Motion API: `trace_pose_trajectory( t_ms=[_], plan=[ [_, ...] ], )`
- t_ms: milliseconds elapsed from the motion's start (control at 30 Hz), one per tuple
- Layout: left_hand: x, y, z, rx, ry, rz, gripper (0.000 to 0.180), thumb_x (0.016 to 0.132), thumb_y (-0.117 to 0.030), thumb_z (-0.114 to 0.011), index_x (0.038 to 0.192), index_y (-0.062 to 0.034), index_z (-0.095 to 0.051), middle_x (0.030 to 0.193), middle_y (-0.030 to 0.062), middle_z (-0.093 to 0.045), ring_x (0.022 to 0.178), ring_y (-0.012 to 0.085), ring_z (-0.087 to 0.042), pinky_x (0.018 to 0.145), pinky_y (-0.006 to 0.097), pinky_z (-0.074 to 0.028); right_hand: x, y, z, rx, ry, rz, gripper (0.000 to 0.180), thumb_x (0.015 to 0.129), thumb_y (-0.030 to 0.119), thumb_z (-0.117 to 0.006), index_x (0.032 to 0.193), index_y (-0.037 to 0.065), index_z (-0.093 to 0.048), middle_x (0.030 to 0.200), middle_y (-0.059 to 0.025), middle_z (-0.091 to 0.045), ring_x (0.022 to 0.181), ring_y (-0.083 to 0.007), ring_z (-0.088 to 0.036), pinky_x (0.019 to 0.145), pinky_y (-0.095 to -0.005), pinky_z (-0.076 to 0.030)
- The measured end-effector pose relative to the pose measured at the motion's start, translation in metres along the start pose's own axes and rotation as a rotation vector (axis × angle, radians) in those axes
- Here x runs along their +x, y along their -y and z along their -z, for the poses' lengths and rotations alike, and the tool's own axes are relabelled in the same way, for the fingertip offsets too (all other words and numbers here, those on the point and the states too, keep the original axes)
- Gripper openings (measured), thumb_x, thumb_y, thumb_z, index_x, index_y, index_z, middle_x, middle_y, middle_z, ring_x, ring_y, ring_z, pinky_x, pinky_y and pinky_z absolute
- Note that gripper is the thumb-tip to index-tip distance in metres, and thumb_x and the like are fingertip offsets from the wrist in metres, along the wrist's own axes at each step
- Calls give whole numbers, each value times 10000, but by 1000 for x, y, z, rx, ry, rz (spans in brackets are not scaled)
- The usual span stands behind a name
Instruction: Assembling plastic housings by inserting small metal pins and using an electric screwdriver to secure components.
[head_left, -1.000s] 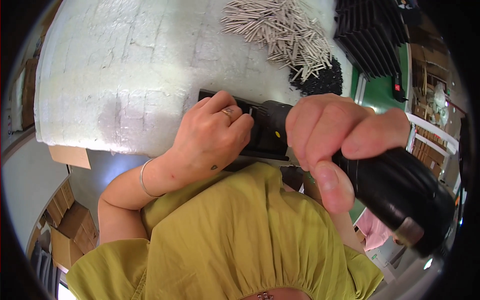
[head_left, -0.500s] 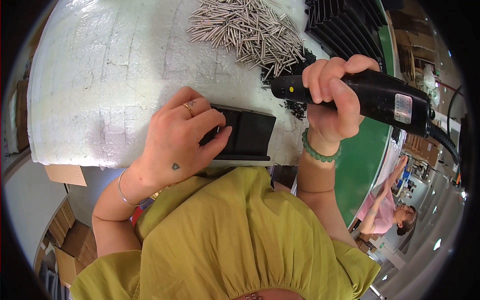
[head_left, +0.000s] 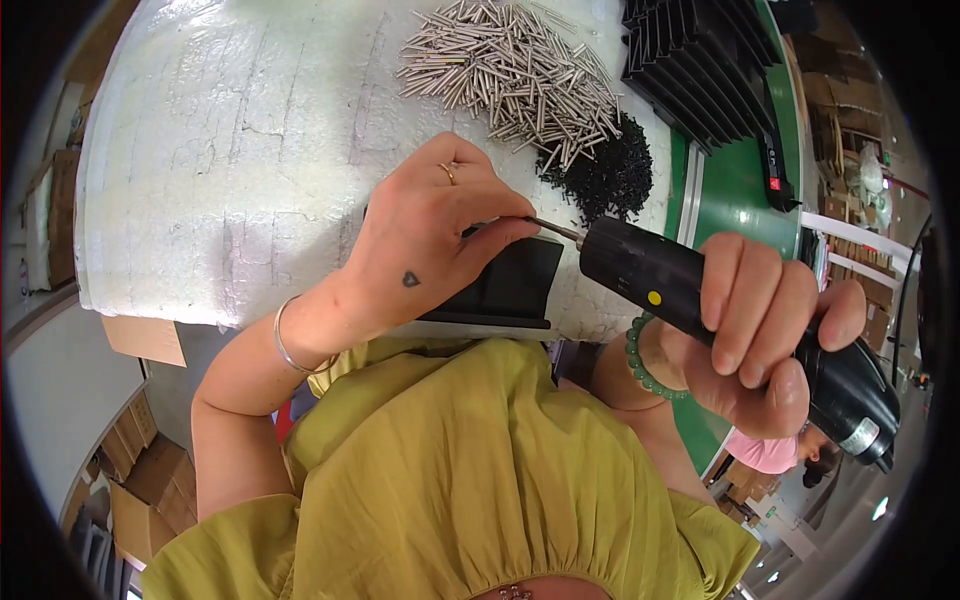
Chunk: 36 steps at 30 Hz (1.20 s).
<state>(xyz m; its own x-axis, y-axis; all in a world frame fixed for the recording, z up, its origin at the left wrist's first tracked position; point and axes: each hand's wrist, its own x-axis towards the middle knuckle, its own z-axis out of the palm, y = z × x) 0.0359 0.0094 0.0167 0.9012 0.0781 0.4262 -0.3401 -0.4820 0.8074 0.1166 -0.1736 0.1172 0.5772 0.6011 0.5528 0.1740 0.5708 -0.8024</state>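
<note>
Hands at mid-frame: left hand pinches the bit over the black part at the table edge; right hand grips the driver. Keeping the tip square looks wise.

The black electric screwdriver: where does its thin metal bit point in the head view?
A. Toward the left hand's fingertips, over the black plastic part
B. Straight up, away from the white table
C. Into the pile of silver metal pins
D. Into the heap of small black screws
A: the right hand holds the black electric screwdriver, and its bit meets the left hand fingertips above the black plastic part.
</note>
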Motion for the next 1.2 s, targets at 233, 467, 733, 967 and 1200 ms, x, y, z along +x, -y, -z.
trace_pose_trajectory(
  t_ms=[233, 467, 733, 967, 1200],
  plan=[
    [2, -2, 2, -24, -25, -64, 150, 687, -30, -757, 816, -59, -686, 712, 32, -628, 772, 244, -567, 670, 332, -476, 1, 1, -3, 8, -15, 26, 303, 715, 93, -607, 964, 152, -444, 594, 74, -506, 510, -56, -484, 589, -207, -398],
    [-1, 0, 2, -63, 79, -177, 197, 693, -11, -752, 880, -27, -694, 764, 52, -651, 845, 247, -585, 686, 323, -497, 1, -2, -14, 25, -27, 58, 285, 712, 94, -621, 933, 147, -448, 574, 78, -516, 474, -38, -493, 545, -179, -399],
    [27, 25, 32, 236, 8, -106, 167, 726, -106, -756, 875, -50, -705, 842, 69, -677, 858, 275, -589, 743, 360, -492, -4, -11, -5, -116, 18, 27, 272, 771, 88, -542, 1006, 135, -414, 593, 58, -446, 510, -67, -434, 591, -249, -365],
    [55, 70, 45, 585, 110, 165, 113, 758, -189, -713, 785, -79, -713, 777, 45, -678, 854, 260, -591, 744, 374, -509, -8, -9, -5, -119, -27, 42, 265, 769, 83, -539, 996, 130, -412, 587, 57, -450, 504, -70, -436, 584, -252, -371],
    [53, 64, 40, 609, 89, 138, 122, 769, -150, -714, 842, -52, -712, 767, 47, -667, 817, 242, -583, 731, 343, -492, -11, -11, -4, -76, -141, 75, 331, 790, 46, -610, 1001, 148, -376, 571, 25, -483, 463, -119, -472, 518, -292, -404]
  ],
)
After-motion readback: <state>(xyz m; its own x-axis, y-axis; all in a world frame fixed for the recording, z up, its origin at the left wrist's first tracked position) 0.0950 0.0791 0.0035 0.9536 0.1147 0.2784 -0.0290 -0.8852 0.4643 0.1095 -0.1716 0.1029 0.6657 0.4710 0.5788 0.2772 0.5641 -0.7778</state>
